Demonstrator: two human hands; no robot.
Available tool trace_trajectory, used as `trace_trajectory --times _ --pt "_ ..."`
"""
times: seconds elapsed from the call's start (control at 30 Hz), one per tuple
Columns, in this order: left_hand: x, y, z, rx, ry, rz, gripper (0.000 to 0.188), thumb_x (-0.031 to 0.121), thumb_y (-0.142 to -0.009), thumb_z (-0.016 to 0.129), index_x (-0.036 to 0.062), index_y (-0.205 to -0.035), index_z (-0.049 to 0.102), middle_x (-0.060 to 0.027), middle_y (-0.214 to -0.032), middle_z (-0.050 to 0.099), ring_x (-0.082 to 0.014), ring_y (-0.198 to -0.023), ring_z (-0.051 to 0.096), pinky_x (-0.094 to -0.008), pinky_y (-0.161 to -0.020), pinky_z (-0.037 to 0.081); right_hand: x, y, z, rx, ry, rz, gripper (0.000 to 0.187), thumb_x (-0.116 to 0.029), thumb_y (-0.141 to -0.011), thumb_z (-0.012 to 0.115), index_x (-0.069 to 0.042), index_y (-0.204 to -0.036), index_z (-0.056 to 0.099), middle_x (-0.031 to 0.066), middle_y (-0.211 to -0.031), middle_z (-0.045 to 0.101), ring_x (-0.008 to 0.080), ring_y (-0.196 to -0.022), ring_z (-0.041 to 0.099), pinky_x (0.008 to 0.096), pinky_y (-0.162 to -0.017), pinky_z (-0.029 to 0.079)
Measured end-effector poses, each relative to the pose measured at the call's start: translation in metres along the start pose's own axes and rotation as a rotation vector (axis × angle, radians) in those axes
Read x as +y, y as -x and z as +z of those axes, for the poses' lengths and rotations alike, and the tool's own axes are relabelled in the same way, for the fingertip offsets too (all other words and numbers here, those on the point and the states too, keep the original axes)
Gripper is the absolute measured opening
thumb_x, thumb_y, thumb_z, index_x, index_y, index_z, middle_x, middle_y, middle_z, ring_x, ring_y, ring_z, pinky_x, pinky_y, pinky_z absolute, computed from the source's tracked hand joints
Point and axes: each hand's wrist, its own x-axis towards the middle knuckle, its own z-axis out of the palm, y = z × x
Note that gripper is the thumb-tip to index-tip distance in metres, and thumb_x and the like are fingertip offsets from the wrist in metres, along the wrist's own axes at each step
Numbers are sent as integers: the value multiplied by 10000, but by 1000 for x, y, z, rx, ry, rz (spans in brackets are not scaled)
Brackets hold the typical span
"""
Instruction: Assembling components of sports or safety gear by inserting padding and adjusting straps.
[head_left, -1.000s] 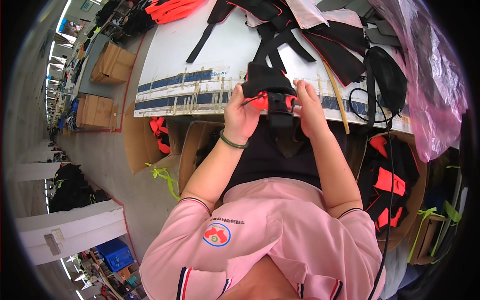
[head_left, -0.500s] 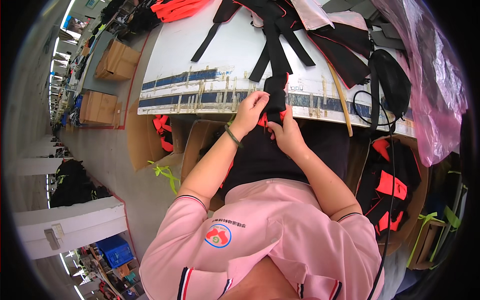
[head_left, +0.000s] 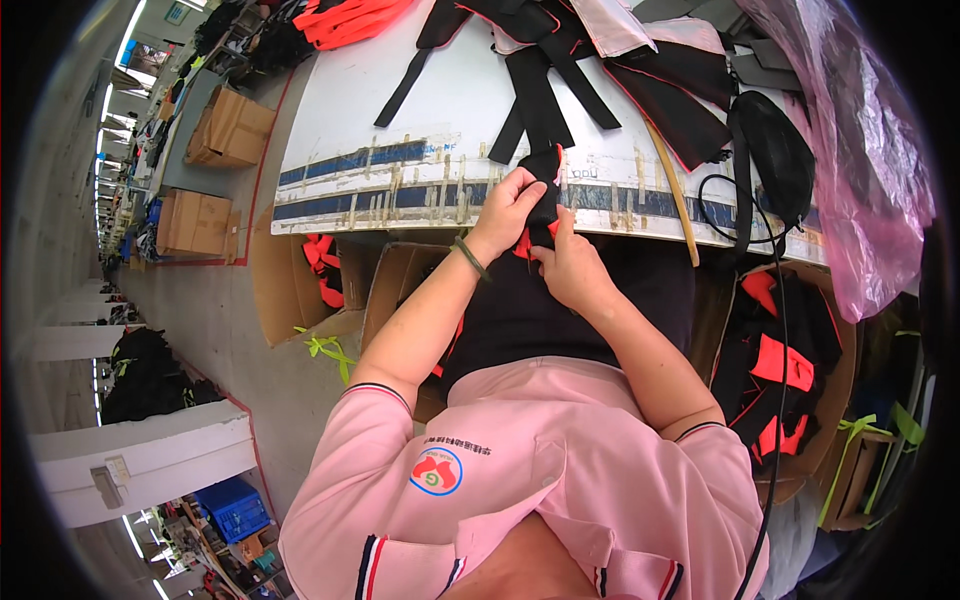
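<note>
At the table's front edge, a black fabric piece with red-orange edging (head_left: 542, 172) is between my two hands. My left hand (head_left: 507, 212) is closed on its left side, thumb on top. Lower down on the right, my right hand (head_left: 577, 270) pinches the piece's near end, where red-orange cloth shows. The fingers beneath the fabric are hidden. Just beyond, black straps (head_left: 540, 95) from a heap of black and red-edged pieces reach toward my hands.
The white table (head_left: 440, 180) has worn tape along its front. A wooden stick (head_left: 672, 190), a black pouch (head_left: 778, 160) with a cord and pink plastic sheeting (head_left: 850, 150) lie to the right. Cardboard boxes (head_left: 380, 310) with red and black pieces stand below the edge.
My left hand has shifted slightly up along the black fabric piece. The right hand stays at its near end, its index finger straighter. The view has shifted slightly.
</note>
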Motion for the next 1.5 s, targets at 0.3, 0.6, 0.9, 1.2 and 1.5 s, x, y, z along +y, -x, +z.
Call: trace_trajectory --times 0.3,0.6,0.9,1.2,1.5 --pt "32 -38 -49 660 -545 370 218 231 -772 729 54 -713 617 -124 -629 609 -252 -552 586 -336 -547 453 -30 19 -4 -119 -570 50 345 -112 -902 510 45 -1207 469 144 -597 581 270 -544 594 382 -563 469" --pt "38 -46 -172 848 -636 272 294 247 -730 757 16 -657 590 -97 -583 579 -188 -535 513 -331 -565 444 -61 50 -20 -313 -649 -97 135 -112 -913 508 23 -906 508 120 -567 516 220 -474 557 360 -491 437" --pt "13 65 -369 1117 -893 33 289 251 -753 756 15 -673 610 -100 -632 610 -163 -602 539 -345 -618 460 -70 68 -7 -599 -610 -240 133 -119 -907 522 -11 -973 564 178 -649 563 332 -595 592 399 -583 470" --pt "-86 242 -423 623 -911 -584 267 229 -782 754 50 -703 571 -15 -647 559 -127 -626 487 -323 -614 442 46 -51 -71 468 -32 -266 369 -133 -791 685 -51 -1135 576 184 -1095 575 354 -1102 521 387 -909 436" --pt "-81 144 -302 321 -515 -296 175 130 -842 681 32 -966 603 -28 -820 631 -97 -714 573 -242 -640 481 132 -110 -133 470 1034 99 276 -136 -842 541 -77 -1111 517 102 -984 600 276 -924 626 542 -1009 340"
